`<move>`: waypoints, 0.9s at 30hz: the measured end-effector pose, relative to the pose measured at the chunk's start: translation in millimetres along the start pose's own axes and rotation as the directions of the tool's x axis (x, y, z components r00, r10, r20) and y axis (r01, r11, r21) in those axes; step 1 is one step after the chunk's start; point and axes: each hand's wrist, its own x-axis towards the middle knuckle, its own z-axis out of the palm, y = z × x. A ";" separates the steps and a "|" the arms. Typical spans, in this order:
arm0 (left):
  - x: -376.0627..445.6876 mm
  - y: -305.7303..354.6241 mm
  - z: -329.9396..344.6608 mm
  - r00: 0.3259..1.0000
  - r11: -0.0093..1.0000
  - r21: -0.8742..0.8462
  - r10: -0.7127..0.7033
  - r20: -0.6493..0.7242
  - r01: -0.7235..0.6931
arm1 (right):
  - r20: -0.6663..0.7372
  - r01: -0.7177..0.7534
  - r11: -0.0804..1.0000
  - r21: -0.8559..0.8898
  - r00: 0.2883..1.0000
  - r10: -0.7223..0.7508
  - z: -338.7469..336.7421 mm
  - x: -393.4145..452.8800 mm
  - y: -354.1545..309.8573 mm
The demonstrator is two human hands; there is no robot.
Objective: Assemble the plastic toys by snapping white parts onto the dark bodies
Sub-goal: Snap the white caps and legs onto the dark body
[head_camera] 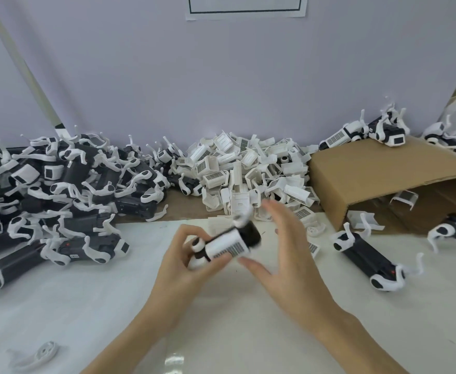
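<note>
Dark toy body (251,233) with a white cover (226,245) on its near side, held above the table (86,306), centre of view. A white leg piece sits at its left end.

Left hand (183,263): fingers curled round the toy's left end, thumb on the near side, gripping it.

Right hand (283,249): spread, fingers straight and blurred, just right of the toy. Thumb tip lies by the cover's lower right corner; whether it touches cannot be told. Holds nothing.

Beyond both hands, against the wall: heap of loose white parts (248,168), many with grille faces.

Far left of the left hand: large pile of toys (59,184), dark bodies with white legs, spilling to the table's edge.

Right of the right hand: one toy (369,259) lying on the table, and beyond it a cardboard box (378,171) on its side, with more toys on top.

Near left of the left forearm: a single white leg piece (39,356) on the table.
</note>
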 end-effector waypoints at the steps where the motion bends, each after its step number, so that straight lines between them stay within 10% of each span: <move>1: 0.0 3.5 1.7 0.996 0.987 -0.146 -0.078 -0.038 0.072 | -0.058 -0.082 0.991 0.103 0.994 0.088 0.3 -0.6 -0.8; 5: -7.2 11.1 16.0 0.979 0.886 -0.415 -0.188 0.083 0.205 | 0.304 -0.438 0.708 0.554 0.898 0.317 6.7 -2.0 -10.4; 10: -19.9 10.7 32.1 0.941 0.893 -0.337 -0.214 0.263 0.298 | 0.225 -0.414 0.536 0.736 0.896 0.383 16.9 -5.7 -14.7; 15: -16.6 10.0 24.0 0.973 0.994 0.094 -0.037 -0.227 0.060 | 0.036 -0.261 0.838 0.479 0.960 0.278 4.7 -0.3 -7.2; 20: 3.7 7.0 -8.3 0.917 0.753 0.525 0.304 0.258 -0.397 | 0.078 0.083 0.994 0.071 0.993 -0.089 -1.4 -1.1 5.6; 27: 7.1 -13.4 -19.6 0.910 0.860 0.418 0.114 0.400 -0.292 | 0.316 0.018 0.996 0.085 0.948 -0.044 3.6 -8.5 13.8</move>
